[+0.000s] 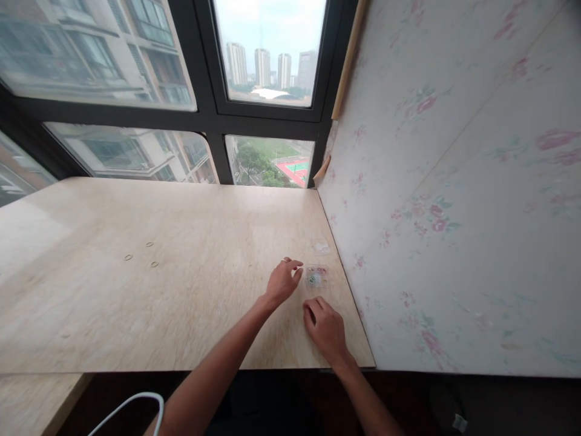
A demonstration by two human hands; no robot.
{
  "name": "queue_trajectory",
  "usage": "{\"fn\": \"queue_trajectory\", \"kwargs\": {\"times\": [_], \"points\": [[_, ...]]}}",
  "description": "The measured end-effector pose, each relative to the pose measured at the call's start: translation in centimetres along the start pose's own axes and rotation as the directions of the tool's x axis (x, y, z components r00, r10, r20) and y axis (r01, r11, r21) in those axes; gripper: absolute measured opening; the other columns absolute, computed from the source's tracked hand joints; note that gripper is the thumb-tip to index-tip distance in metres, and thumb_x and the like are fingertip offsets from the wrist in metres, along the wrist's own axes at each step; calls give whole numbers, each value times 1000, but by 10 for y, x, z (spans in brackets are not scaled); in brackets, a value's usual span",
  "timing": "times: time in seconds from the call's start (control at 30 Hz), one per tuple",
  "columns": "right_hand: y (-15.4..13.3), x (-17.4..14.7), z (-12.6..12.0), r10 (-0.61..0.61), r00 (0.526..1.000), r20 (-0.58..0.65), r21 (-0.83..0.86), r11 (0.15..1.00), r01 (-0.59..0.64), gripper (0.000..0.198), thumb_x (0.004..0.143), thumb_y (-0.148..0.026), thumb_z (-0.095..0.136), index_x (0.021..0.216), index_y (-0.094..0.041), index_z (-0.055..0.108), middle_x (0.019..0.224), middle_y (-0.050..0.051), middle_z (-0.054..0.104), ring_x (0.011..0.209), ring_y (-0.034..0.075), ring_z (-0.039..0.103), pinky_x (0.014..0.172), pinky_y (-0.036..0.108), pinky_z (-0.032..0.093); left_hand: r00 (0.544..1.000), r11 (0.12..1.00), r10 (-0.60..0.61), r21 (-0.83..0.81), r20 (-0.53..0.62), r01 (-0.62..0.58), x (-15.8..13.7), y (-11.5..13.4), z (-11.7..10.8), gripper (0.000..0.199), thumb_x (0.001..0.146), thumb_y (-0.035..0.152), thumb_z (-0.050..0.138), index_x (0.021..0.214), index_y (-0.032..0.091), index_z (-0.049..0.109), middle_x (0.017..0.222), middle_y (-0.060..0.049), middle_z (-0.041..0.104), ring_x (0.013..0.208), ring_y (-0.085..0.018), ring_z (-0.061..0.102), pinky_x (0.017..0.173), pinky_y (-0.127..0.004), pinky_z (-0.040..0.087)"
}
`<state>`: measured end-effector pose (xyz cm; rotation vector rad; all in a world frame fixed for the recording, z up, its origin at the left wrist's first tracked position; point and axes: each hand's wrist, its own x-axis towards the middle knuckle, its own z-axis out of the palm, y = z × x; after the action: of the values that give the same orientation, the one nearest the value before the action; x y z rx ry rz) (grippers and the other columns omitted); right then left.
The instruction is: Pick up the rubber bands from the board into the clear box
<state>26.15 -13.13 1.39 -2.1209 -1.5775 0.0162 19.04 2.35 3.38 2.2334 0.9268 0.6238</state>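
A small clear plastic box (pixel 316 277) sits on the marble-patterned sill, holding small coloured rings or bands, some red and some green; their exact kind is too small to tell. Just left of the box is my left hand (pixel 284 281), its thumb and forefinger apart beside the box's edge, with nothing visible between them. On the near side of the box my right hand (pixel 325 327) rests low over the sill, fingers curled in towards the thumb. Whatever may be inside that curl is hidden. Beyond the box lies a clear plastic lid-like piece (pixel 322 247).
To the left, three thin rings (pixel 154 264) lie apart on the sill (pixel 209 242). A flowered wall (pixel 454 181) bounds the right side; dark-framed windows (pixel 267 115) stand at the back. A white cable (pixel 140 396) loops below the front edge.
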Motion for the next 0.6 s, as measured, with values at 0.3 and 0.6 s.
{"fn": "queue_trajectory", "kwargs": {"times": [0.3, 0.6], "points": [[1, -1, 2, -34, 999, -41, 7, 999, 35, 22, 91, -20, 41, 87, -20, 63, 81, 3, 64, 74, 15, 59, 64, 24, 38, 979, 982, 11, 189, -201, 28, -59, -74, -56, 24, 90, 22, 45, 101, 17, 65, 93, -6, 63, 74, -15, 59, 70, -29, 47], [3, -3, 5, -77, 995, -62, -42, 996, 74, 27, 92, -27, 38, 89, -19, 64, 84, 5, 66, 74, 17, 62, 65, 26, 42, 970, 947, 33, 317, -240, 46, -109, -115, -114, 30, 89, 16, 42, 109, 19, 64, 95, -7, 66, 85, -19, 61, 78, -33, 49]]}}
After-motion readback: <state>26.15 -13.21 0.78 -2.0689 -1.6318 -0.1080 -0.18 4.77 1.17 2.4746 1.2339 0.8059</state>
